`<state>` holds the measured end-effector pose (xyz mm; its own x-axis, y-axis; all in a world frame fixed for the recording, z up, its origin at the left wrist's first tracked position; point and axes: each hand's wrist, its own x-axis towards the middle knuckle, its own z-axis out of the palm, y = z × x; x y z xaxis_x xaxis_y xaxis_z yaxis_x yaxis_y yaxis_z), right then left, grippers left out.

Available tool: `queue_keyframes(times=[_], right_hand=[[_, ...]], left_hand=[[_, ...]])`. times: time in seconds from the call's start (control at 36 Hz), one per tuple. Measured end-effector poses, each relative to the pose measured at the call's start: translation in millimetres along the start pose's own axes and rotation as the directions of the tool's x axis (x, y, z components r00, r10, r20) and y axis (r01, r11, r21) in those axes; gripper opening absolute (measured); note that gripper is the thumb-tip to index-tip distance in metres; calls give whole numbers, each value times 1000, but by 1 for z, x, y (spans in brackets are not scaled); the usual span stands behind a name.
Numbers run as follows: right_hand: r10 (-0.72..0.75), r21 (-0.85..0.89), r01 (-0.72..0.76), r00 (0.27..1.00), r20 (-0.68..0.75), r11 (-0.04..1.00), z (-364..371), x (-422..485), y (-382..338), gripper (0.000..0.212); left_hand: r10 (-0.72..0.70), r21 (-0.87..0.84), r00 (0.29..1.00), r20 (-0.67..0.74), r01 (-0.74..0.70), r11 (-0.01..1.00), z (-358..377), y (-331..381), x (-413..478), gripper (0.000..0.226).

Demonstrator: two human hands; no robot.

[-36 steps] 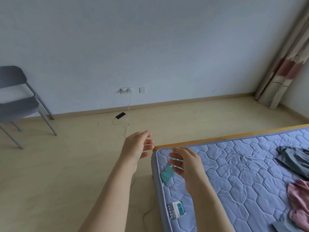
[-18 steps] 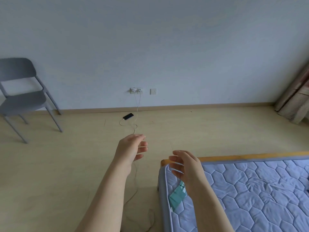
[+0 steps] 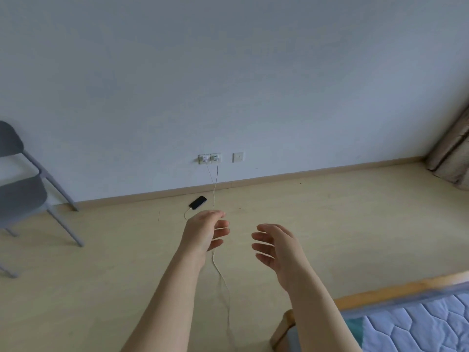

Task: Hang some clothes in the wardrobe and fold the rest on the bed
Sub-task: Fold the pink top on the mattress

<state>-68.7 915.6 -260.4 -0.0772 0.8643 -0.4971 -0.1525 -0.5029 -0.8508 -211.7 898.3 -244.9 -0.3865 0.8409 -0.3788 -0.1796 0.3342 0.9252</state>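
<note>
Blue quilted mattress of the bed [image 3: 418,329], seen only at its corner, lower right, edged by the wooden frame [image 3: 375,297]. No clothes and no wardrobe lie within view, so where the garments are cannot be told. The left hand [image 3: 203,232] and right hand [image 3: 276,247] are raised over the floor [image 3: 101,275], both empty, fingers loosely spread, palms turned toward each other.

Risk: a white cable [image 3: 221,273] trails from the wall sockets [image 3: 209,158] across the floor, passing beneath the left hand toward the viewer (a likely snag for a foot on the way to the bed). A phone [image 3: 198,202] lies on the floor near the skirting, liable to be kicked or dragged by its lead.

Surroundings: pale wood-look floor, plain white wall [image 3: 228,72], grey chair [image 3: 22,199] at far left, curtain [image 3: 451,158] at far right.
</note>
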Motion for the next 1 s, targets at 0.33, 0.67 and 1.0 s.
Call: queue_keyframes(times=[0.33,0.67,1.0], right_hand=[[44,83,-38,996,-79,996,21,108,-43,10],[0,195,34,986,-169,980,-47,291,-160,9],[-59,385,271,876,-479,882,-197,386,-259,12]], left_hand=[[-14,60,996,92,8,998,32,40,112,11],[40,162,974,221,-77,984,190,110,279,13],[8,268,851,525,-174,948,424,149,359,18]])
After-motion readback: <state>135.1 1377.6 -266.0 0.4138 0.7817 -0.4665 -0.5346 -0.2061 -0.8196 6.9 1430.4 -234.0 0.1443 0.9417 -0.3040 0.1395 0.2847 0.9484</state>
